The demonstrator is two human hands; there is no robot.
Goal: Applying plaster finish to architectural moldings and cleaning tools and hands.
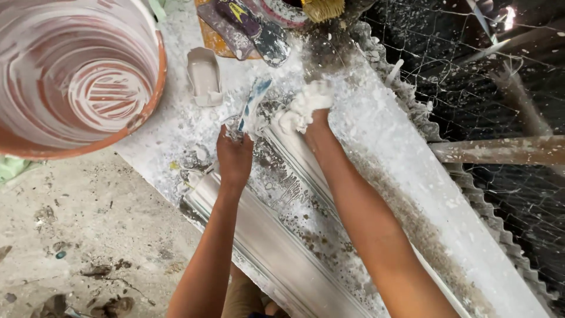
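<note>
The left hand [234,154] is clamped on a blue-handled scraper [252,106]; the right hand [306,109], closed around wet plaster, presses the long moulding's [276,247] far end. Steady, even pressure would suit.

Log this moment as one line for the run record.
left hand: holds scraper | right hand: plaster-coated, pressing on moulding | bucket: upper left
</note>
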